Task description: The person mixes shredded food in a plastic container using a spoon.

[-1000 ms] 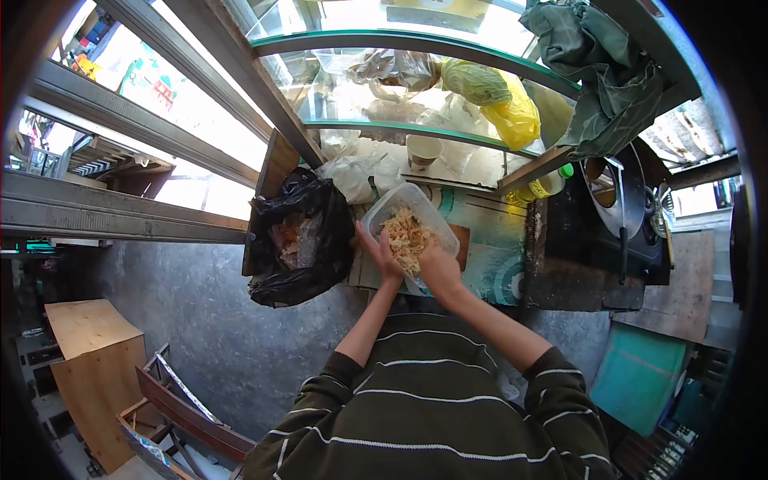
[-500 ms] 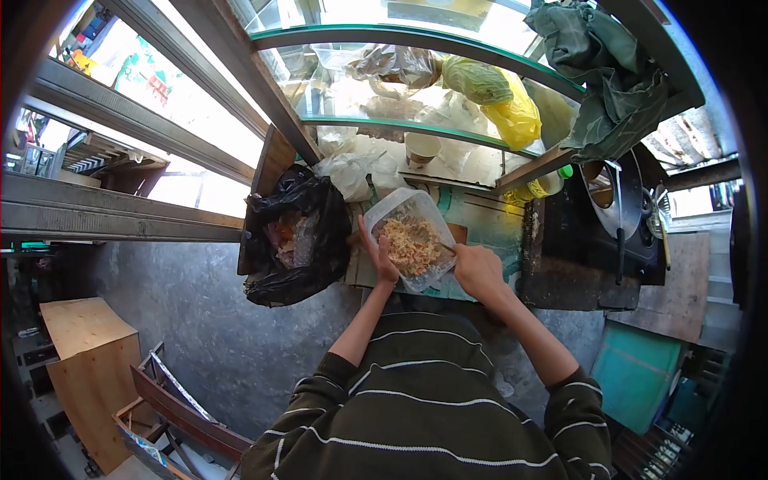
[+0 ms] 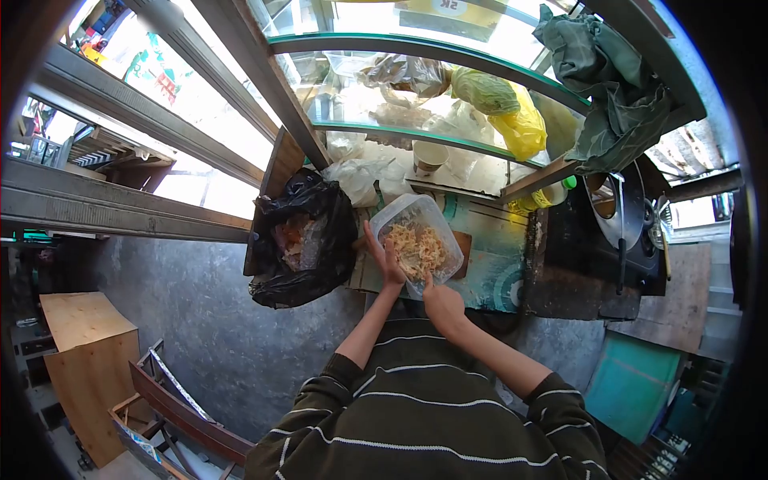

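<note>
A clear plastic container with a crumbly, pale orange food mixture in it is tilted over the counter. My left hand grips its left side, with the fingers along the outer wall. At the near edge of the container, my right hand is closed around the handle of a slim utensil, which looks like a spoon. The utensil's working end is hidden in the food. Behind the container, part of a brown wooden board shows on the counter.
A black plastic bag with scraps inside stands left of the container. Behind are a paper cup and glass shelves holding bags. To the right are a bottle and a stove with a wok.
My right hand has moved left and toward my body, from the container's right side to its near edge. The food has been shifted about, and my left hand keeps its hold.
</note>
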Available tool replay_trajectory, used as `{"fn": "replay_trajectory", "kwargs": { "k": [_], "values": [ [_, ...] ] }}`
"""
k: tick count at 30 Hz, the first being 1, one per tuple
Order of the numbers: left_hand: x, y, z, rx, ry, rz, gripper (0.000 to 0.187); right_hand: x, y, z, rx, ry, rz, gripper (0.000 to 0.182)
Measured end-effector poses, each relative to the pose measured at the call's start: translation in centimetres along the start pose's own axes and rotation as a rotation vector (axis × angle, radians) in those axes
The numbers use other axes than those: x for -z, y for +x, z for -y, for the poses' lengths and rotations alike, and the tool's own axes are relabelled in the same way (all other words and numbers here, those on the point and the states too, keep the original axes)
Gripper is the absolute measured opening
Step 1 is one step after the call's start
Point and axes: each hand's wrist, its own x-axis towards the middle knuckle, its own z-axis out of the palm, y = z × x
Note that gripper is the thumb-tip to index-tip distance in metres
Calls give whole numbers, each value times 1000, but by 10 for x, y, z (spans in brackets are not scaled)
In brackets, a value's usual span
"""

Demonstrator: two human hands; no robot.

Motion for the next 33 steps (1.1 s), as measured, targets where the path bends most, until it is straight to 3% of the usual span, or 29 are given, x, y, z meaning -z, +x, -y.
{"fn": "replay_trajectory", "kwargs": {
  "k": [2,7,11,14,19,21,24,29,33],
  "values": [
    [-1,0,1,28,-24,-4,71,-4,-6,0,-8,-3,-18,42],
    [-3,4,-2,-24,15,-7,70,27,-12,-15,37,-11,189,39],
    [0,1,-1,-45,67,18,69,89,-5,-31,-52,141,193,21],
    [-3,-2,-7,-67,157,20,69,95,-2,-17,-6,151,47,25],
    [-5,0,-16,-100,177,36,69,34,0,-8,-34,98,130,21],
    [-5,2,-10,-8,-26,-92,68,43,-3,-15,-37,100,135,20],
    [-5,3,0,-12,-13,-77,67,71,-3,-32,-81,165,181,19],
    [-1,-2,3,28,-65,-52,66,76,17,-30,-90,213,-29,16],
    [-5,5,3,65,-210,-94,65,23,12,-19,-48,134,0,22]
  ]
}}
